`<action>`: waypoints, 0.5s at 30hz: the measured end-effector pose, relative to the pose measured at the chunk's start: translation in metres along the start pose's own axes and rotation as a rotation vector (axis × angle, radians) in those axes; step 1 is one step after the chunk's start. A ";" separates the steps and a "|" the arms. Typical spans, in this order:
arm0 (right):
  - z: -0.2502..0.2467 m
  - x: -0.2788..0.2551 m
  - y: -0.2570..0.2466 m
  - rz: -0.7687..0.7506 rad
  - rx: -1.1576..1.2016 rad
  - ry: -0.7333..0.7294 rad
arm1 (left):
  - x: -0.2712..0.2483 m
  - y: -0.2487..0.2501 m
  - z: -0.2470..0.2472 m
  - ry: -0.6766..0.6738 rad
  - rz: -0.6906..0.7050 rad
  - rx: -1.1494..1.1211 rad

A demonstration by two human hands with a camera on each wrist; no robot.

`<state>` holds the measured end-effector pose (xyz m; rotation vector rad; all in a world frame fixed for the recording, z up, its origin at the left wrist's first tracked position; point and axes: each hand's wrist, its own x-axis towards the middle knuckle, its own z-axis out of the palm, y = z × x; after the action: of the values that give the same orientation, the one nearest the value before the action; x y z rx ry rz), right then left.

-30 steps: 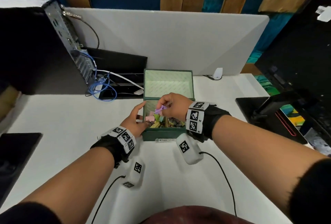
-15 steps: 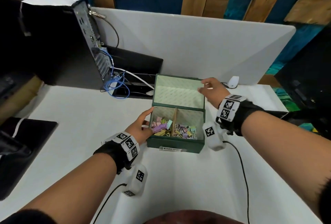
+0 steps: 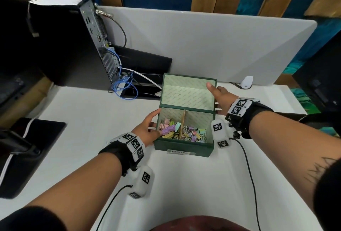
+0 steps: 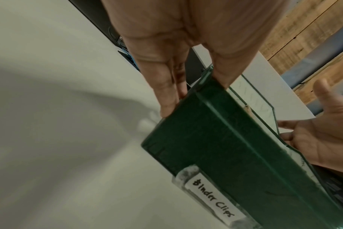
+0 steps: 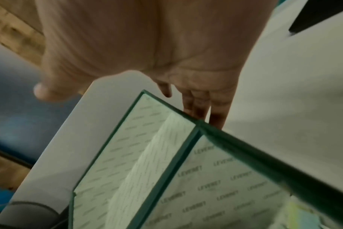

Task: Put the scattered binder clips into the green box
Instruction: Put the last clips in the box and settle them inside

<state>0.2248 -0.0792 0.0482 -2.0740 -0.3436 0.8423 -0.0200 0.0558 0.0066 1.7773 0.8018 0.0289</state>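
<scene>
The green box (image 3: 182, 147) stands on the white table with its lid (image 3: 188, 92) upright. Several pastel binder clips (image 3: 184, 132) fill both compartments, split by a brown divider. My left hand (image 3: 147, 129) holds the box's left wall, thumb over the rim and fingers straight along the outside, as the left wrist view shows on the box (image 4: 235, 155). My right hand (image 3: 219, 99) is at the lid's right edge. Its fingers lie straight behind the lid (image 5: 147, 147) and the thumb stands clear in front. A label (image 4: 213, 199) reads "Binder Clips".
A computer tower (image 3: 73, 46) with blue cables (image 3: 123, 86) stands at the back left. A grey divider panel (image 3: 203, 46) runs behind the box. A black pad (image 3: 27, 147) lies at the left edge and a small white device (image 3: 247, 83) at the back right.
My right hand, which held a purple clip over the box a second ago, has left it in the box and moved to the lid's right edge. The left hand stays on the box.
</scene>
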 end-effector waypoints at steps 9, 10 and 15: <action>-0.016 -0.050 -0.017 -0.216 0.247 0.025 | -0.008 0.001 0.003 0.022 -0.084 -0.203; -0.016 -0.057 -0.015 -0.276 0.181 0.012 | -0.006 0.002 0.000 0.053 -0.119 -0.266; -0.010 -0.082 0.017 -0.360 -0.014 -0.096 | 0.001 0.011 -0.015 0.156 -0.285 -0.501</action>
<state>0.1700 -0.1381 0.0751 -1.9082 -0.7512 0.7216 -0.0193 0.0671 0.0210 1.1899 1.0510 0.1671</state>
